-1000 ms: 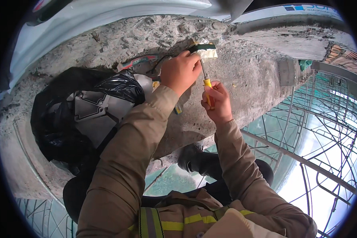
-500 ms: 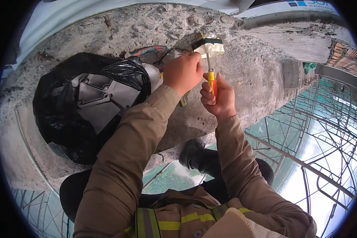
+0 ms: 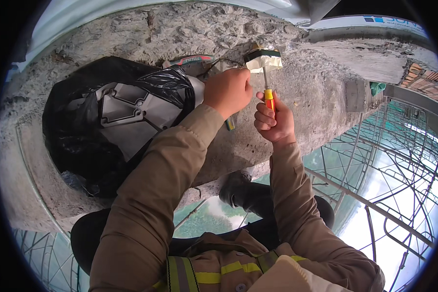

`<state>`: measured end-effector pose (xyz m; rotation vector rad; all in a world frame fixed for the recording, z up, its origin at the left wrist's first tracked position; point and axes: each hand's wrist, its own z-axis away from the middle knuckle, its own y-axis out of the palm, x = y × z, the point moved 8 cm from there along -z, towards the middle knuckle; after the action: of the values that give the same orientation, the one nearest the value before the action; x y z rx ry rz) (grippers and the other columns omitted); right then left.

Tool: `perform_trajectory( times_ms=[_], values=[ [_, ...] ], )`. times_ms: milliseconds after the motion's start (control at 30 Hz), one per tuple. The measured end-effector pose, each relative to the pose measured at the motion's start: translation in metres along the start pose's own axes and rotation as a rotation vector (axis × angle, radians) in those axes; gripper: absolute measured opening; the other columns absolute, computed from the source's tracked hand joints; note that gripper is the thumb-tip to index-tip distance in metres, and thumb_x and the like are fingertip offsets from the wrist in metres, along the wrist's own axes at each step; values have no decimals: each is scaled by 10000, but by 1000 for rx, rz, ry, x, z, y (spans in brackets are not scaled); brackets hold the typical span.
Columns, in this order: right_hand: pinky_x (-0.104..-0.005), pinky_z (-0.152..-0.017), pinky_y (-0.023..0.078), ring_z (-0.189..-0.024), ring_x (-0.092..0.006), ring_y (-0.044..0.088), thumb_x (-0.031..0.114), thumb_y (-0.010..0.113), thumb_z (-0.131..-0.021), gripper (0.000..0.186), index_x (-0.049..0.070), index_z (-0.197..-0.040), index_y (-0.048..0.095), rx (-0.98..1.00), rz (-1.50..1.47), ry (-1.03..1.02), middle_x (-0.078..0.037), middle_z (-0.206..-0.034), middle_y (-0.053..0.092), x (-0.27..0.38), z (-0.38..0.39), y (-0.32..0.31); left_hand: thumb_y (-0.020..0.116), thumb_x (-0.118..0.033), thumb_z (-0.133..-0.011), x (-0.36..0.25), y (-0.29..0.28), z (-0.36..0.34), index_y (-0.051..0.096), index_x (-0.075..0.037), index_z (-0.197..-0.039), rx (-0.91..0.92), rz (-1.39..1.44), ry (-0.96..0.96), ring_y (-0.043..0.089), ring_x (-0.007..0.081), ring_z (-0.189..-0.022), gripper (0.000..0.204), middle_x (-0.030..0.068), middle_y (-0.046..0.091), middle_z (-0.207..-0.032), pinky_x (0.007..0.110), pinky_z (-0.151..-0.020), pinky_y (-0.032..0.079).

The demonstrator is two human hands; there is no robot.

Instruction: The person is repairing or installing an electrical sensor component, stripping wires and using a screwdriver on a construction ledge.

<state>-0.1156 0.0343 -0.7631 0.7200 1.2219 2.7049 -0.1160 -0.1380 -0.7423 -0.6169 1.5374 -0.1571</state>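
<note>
My right hand (image 3: 276,121) is wrapped round the red-and-yellow handle of a screwdriver (image 3: 269,99). Its thin shaft points away from me, and its tip meets a small dark block with a cream, paper-like covering (image 3: 267,62) on the rough concrete. Just left of the shaft, my left hand (image 3: 228,91) is closed beside the near edge of that covering. Its fingertips are turned away, so what they pinch is hidden. Below the left hand, the end of a teal-and-yellow tool (image 3: 230,123) shows partly.
At the left, a black plastic bag (image 3: 75,131) lies around grey cast-metal parts (image 3: 136,109). A red-and-grey tool (image 3: 192,59) rests behind the left hand. The concrete ledge (image 3: 316,102) drops off at the right toward metal scaffolding (image 3: 374,194) and green netting. My boot (image 3: 236,187) is below.
The whole scene has shifted slightly right in view. Both hands keep nearly the same places against the block, the right still gripping the screwdriver.
</note>
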Motion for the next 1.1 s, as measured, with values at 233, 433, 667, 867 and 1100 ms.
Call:
perform_trajectory(
  times_ms=[233, 433, 667, 867, 1100],
  values=[
    [-276, -491, 408, -575, -134, 549, 147, 719, -993, 122, 72, -1060, 649, -834, 958, -577, -54, -740, 636, 41, 32, -7, 687, -213, -858, 1, 4, -2, 685, -105, -912, 46, 56, -33, 702, 361, -773, 121, 115, 720, -816, 488, -653, 534],
    [-270, -498, 383, -520, -145, 468, 355, 508, -1086, 335, 59, -1198, 619, -412, 364, -298, -43, -774, 618, 16, 9, -14, 669, -224, -840, 2, 9, 0, 694, -92, -862, 95, 92, -51, 706, 369, -819, 136, 135, 721, -852, 501, -699, 550],
    [-247, -458, 359, -540, -132, 475, 331, 541, -1080, 276, 63, -1103, 600, -457, 133, -294, -48, -759, 593, 13, 10, -2, 657, -250, -928, 6, 29, 3, 728, -47, -1035, 210, 195, -144, 725, 354, -827, 240, 161, 747, -892, 449, -728, 554],
    [-330, -587, 500, -683, -181, 637, 139, 677, -1012, 141, 7, -999, 629, -879, 1565, -999, -76, -795, 656, 38, 34, 41, 606, -233, -998, 1, 56, 1, 711, 40, -1072, 263, 497, -60, 733, 289, -879, 301, 194, 747, -963, 385, -787, 541],
    [-291, -507, 461, -618, -162, 581, 303, 521, -1078, 278, 48, -1162, 592, -606, 638, -535, -101, -929, 664, 31, 28, 12, 601, -230, -1051, 2, 76, 10, 736, 10, -1101, 402, 1091, -430, 597, 100, -771, 280, 25, 692, -894, 273, -742, 478]
  ],
)
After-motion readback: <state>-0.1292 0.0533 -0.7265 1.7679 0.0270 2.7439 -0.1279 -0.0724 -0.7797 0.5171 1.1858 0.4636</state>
